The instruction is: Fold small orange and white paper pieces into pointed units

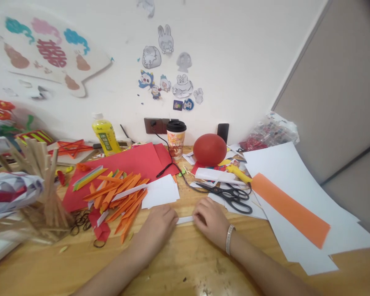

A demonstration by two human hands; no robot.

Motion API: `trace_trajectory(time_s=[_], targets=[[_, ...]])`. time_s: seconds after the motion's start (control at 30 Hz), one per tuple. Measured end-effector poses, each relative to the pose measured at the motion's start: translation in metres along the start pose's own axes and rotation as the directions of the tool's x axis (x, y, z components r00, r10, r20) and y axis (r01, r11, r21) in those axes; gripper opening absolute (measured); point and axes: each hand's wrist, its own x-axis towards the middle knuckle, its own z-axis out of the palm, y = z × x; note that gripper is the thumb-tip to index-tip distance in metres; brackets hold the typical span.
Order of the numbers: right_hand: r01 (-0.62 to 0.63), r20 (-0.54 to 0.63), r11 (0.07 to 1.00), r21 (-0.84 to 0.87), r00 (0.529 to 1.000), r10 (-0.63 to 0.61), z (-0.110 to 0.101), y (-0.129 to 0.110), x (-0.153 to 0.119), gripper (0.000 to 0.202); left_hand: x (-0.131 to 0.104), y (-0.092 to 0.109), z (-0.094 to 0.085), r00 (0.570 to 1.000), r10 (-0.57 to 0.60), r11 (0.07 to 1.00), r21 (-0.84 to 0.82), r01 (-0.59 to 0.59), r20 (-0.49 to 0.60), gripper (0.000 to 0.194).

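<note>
A narrow folded strip of white paper (185, 220) stretches between my two hands, low over the wooden table (203, 269). My left hand (160, 224) is closed on its left end. Its right end is pinched in the curled fingers of my right hand (210, 216), with a bracelet on that wrist. To the left lies a heap of folded orange paper strips (123, 197), with a few white ones among them. Small white paper sheets (162, 191) rest just beyond my left hand. Black-handled scissors (231, 195) lie beyond my right hand.
Red paper (135, 158), a yellow drink bottle (106, 133), a paper cup (175, 139) and a red balloon (209, 149) stand along the wall. An orange paper strip (291, 209) lies on large white sheets (283, 164) at right. Wooden sticks (49, 181) fill the left side.
</note>
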Motion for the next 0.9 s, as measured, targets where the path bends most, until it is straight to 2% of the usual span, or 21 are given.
trace_trajectory(time_s=[0.07, 0.13, 0.3, 0.4, 0.47, 0.57, 0.63, 0.73, 0.83, 0.9], targets=[[-0.155, -0.001, 0.988, 0.0, 0.988, 0.155, 0.001, 0.0, 0.001, 0.012, 0.004, 0.003, -0.002, 0.998, -0.069, 0.997, -0.041, 0.069, 0.009, 0.021], [-0.231, 0.004, 0.973, -0.004, 0.973, 0.231, 0.0, 0.0, 0.002, 0.015, 0.006, 0.006, -0.004, 0.994, -0.109, 0.993, -0.05, 0.11, 0.02, 0.018], [-0.244, 0.05, 0.97, 0.014, 0.969, 0.243, -0.001, 0.002, 0.004, 0.021, 0.004, 0.008, -0.006, 0.996, -0.092, 0.995, 0.035, 0.091, 0.008, 0.019], [-0.262, 0.048, 0.964, -0.042, 0.963, 0.264, 0.0, 0.001, 0.004, 0.025, 0.0, 0.008, -0.004, 0.998, -0.068, 0.985, 0.156, 0.067, -0.002, 0.021], [-0.287, 0.03, 0.953, -0.095, 0.956, 0.291, 0.001, 0.001, 0.004, 0.026, -0.004, 0.009, 0.002, 1.0, -0.003, 0.964, 0.266, 0.0, 0.01, 0.022], [-0.303, 0.01, 0.94, -0.158, 0.951, 0.309, 0.002, 0.0, 0.004, 0.024, -0.014, 0.014, 0.02, 0.981, 0.194, 0.916, 0.356, -0.186, 0.016, 0.032], [-0.285, 0.015, 0.942, -0.176, 0.956, 0.292, 0.001, 0.0, 0.004, 0.022, -0.022, 0.019, 0.033, 0.97, 0.245, 0.889, 0.397, -0.229, 0.011, 0.04], [-0.273, 0.024, 0.945, -0.177, 0.959, 0.282, 0.0, 0.0, 0.004, 0.021, -0.03, 0.028, 0.041, 0.981, 0.166, 0.868, 0.458, -0.191, 0.095, 0.042], [-0.289, 0.041, 0.946, -0.147, 0.954, 0.298, -0.002, 0.002, 0.003, 0.02, -0.034, 0.036, 0.037, 0.986, 0.031, 0.865, 0.491, -0.107, 0.161, 0.047], [-0.298, 0.057, 0.946, -0.126, 0.95, 0.306, -0.003, 0.003, 0.002, 0.019, -0.036, 0.037, 0.033, 0.985, -0.018, 0.867, 0.493, -0.069, 0.17, 0.048]])
